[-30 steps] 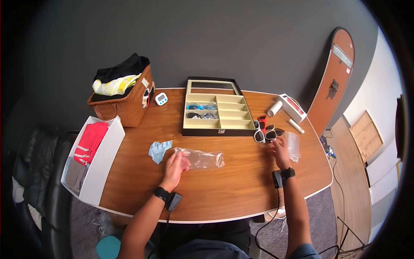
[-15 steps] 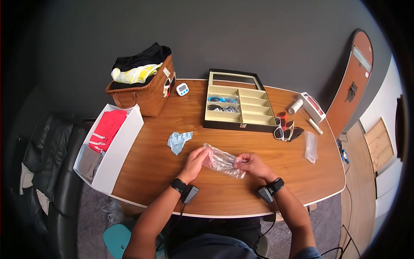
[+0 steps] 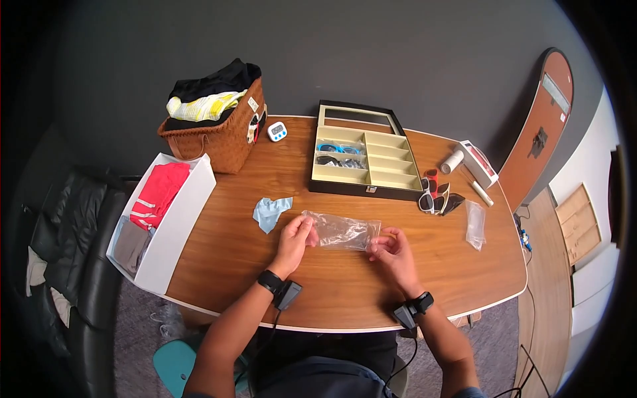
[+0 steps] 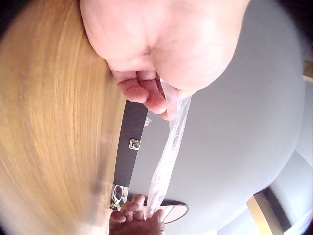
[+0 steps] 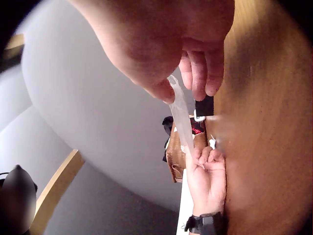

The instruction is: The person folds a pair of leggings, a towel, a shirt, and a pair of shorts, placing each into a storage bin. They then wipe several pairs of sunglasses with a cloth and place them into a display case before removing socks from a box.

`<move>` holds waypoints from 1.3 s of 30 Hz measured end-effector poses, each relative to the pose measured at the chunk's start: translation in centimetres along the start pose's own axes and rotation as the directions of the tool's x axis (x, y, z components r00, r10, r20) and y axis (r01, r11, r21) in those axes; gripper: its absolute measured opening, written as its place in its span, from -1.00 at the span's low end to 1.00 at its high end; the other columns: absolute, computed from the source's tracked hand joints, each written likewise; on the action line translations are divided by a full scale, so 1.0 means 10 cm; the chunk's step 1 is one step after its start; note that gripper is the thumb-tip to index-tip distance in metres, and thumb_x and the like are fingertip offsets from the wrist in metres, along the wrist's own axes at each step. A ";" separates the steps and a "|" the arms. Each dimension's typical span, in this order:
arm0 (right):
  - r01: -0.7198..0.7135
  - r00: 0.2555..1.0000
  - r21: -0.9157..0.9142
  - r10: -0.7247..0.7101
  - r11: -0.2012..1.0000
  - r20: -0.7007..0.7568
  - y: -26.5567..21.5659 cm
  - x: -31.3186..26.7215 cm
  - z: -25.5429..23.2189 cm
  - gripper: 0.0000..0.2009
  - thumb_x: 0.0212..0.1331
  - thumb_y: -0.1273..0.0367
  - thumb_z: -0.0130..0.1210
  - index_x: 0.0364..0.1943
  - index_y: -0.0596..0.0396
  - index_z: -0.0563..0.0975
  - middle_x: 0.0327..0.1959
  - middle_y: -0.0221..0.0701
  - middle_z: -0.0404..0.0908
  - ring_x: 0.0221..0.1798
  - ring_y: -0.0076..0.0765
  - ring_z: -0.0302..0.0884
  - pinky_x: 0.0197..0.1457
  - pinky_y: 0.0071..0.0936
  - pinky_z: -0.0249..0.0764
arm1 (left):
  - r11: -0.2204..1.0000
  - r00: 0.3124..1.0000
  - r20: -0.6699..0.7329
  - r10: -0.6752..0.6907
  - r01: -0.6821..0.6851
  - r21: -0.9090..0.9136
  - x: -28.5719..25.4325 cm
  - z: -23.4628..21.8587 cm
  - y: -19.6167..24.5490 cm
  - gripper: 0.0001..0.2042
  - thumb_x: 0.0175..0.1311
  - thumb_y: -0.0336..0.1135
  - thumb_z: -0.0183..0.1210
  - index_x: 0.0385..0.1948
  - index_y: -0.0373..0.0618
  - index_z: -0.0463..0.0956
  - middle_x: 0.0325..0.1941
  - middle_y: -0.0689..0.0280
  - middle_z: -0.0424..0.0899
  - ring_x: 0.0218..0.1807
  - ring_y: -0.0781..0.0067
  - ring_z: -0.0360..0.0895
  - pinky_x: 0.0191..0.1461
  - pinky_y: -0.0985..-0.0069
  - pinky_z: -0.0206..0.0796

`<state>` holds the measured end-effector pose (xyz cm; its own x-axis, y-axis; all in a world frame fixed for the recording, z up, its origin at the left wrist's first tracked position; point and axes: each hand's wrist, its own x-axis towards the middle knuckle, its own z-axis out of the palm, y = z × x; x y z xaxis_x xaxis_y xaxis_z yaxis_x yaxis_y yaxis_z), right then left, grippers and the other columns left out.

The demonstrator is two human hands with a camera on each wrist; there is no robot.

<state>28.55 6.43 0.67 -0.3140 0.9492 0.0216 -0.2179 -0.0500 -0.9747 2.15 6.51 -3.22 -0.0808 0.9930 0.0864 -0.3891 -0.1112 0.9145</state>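
Observation:
A clear plastic bag [image 3: 345, 232] is stretched out flat between both hands above the table's front half. My left hand [image 3: 295, 242] pinches its left end between thumb and fingers. At the other end, my right hand [image 3: 395, 257] pinches the corner, its other fingers loosely spread. The left wrist view shows the bag [image 4: 168, 142] edge-on, running from the near hand to the far one. No object shows inside it. Just left of the bag lies a crumpled light blue cloth [image 3: 271, 213]. Several sunglasses [image 3: 438, 196] are grouped to the right, near a second clear bag [image 3: 475, 225].
Behind the hands stands an open display case [image 3: 388, 164] with bagged sunglasses in its left compartments. A white box [image 3: 176, 232] of folded clothes and a brown basket [image 3: 229, 142] stand left. A timer [image 3: 277, 131], white roll [image 3: 452, 162] and white-red box [image 3: 479, 163] sit farther back.
My right hand has come from beside the sunglasses to the bag's right end. The bag, lying by the left hand before, is now held up and pulled straight between both hands.

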 end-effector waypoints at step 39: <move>-0.103 0.931 -0.361 0.217 0.927 0.292 0.05 -0.02 -0.08 -0.79 0.18 0.44 0.29 -0.14 0.12 0.54 -0.27 -0.60 0.55 -0.21 -0.74 0.44 -0.11 -0.72 0.41 | 0.999 0.999 -0.049 -0.016 0.014 -0.029 0.01 -0.03 -0.03 -0.74 0.52 -0.18 -0.05 -0.21 -0.18 0.49 -0.47 0.41 0.56 -0.46 0.69 0.44 -0.38 0.69 0.34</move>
<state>29.23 6.50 0.03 -0.6096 0.7825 -0.1266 0.1640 -0.0317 -0.9859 2.01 6.67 -3.58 -0.1192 0.9915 0.0527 -0.4168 -0.0981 0.9037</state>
